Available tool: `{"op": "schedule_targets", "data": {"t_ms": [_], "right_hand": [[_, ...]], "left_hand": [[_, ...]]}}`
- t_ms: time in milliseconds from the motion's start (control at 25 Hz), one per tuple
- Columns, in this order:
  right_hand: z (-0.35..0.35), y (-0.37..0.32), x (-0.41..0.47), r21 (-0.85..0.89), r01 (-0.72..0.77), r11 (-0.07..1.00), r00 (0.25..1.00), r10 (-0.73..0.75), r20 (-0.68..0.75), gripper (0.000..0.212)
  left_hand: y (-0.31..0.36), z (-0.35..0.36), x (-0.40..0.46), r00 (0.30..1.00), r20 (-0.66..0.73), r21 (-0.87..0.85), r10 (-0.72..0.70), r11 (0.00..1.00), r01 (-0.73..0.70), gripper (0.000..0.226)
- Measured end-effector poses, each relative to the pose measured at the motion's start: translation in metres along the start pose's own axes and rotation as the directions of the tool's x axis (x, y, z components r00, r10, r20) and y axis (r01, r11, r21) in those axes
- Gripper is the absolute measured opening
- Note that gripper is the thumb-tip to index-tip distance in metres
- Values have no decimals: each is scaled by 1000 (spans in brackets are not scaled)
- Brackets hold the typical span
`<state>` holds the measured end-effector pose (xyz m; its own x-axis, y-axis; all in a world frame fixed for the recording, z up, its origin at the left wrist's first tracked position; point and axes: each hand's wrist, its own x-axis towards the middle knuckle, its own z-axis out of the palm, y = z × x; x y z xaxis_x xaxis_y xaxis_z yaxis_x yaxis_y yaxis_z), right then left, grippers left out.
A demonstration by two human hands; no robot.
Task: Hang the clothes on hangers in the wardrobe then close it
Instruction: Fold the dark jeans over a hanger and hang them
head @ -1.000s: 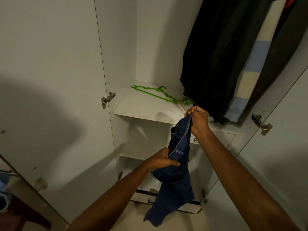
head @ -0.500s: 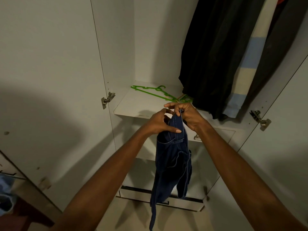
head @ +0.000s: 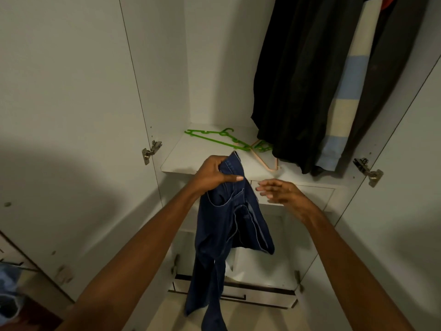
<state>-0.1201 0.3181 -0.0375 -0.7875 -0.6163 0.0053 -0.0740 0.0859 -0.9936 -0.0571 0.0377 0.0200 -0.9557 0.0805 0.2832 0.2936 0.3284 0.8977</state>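
My left hand (head: 212, 174) grips the waistband of dark blue jeans (head: 226, 225), which hang down in front of the open wardrobe. Just right of the jeans, my right hand (head: 278, 191) is free, its fingers straight and spread, holding nothing. On the white shelf (head: 176, 161) behind the hands lie green hangers (head: 214, 139) and a pale pink hanger (head: 265, 161). Dark clothes (head: 298, 91) and a cream and light blue striped garment (head: 343, 103) hang at the upper right, above the shelf.
The left wardrobe door (head: 66, 115) and the right door (head: 410, 187) stand open, with metal hinges (head: 150, 151) on their inner edges. A drawer (head: 238, 292) sits at the bottom of the wardrobe. Some blue cloth (head: 9, 283) shows at the lower left edge.
My right hand has let go of the jeans' waistband and moved to the right, fingers spread. My left hand alone now holds the jeans, which hang a little lower.
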Motion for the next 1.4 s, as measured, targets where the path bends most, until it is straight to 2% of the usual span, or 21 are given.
{"op": "schedule_targets", "data": {"t_ms": [80,120,160,240,320,400,520,560,640,680,760,840,920,1000,1080,1200,1320,1400], "right_hand": [[-1,40,-24,-72,-98,993,995,96,-31,77],[5,60,-31,-83,-140,987,988,134,-83,80],[13,77,-33,-47,-134,990,983,127,-130,73],[30,96,-29,94,-24,995,970,46,-240,48],[40,95,-18,152,93,984,939,-36,-342,42],[50,85,-9,71,128,989,927,-94,-364,39],[53,79,2,-122,115,986,944,-147,-297,66],[51,80,8,-228,100,968,947,-163,-278,67],[49,83,22,-438,74,896,956,-188,-224,53],[50,83,28,-485,89,870,958,-207,-197,43],[55,71,33,-464,175,868,946,-279,-166,22],[48,49,29,-312,191,931,931,-273,-244,14],[20,29,22,-192,187,963,898,-247,-365,16],[-8,12,15,-152,222,963,886,-264,-382,10],[-23,-5,8,-146,260,955,879,-296,-374,3],[-33,-22,2,-136,288,948,867,-318,-383,10],[-43,-33,-4,-130,285,949,870,-314,-379,17],[-49,-45,-6,-187,283,941,878,-333,-345,17]], "left_hand": [[8,-15,0,997,-72,-123,-35,992,26,27],[13,-20,1,994,-99,-169,-49,985,32,28],[18,-23,1,991,-121,-189,-57,981,34,30],[28,-26,3,986,-154,-186,-56,982,27,32],[34,-31,3,983,-183,-173,-34,985,2,29],[38,-40,3,978,-210,-180,-6,983,-32,26],[48,-55,0,976,-219,-206,19,976,-65,24],[52,-59,-1,977,-213,-218,22,973,-69,23],[59,-65,-5,977,-214,-240,16,968,-69,26],[62,-67,-6,975,-222,-238,19,968,-73,27],[64,-76,-7,969,-242,-204,50,974,-102,29],[62,-96,-8,967,-248,-147,66,983,-105,33],[52,-117,-11,981,-192,-39,15,999,-23,42],[31,-129,-21,992,-79,116,-94,988,103,54],[3,-126,-32,991,32,207,-134,970,124,52],[-24,-114,-41,985,96,167,-143,978,125,32],[-33,-113,-45,977,126,178,-170,973,147,26],[-35,-114,-47,974,146,195,-171,971,141,24]]}}
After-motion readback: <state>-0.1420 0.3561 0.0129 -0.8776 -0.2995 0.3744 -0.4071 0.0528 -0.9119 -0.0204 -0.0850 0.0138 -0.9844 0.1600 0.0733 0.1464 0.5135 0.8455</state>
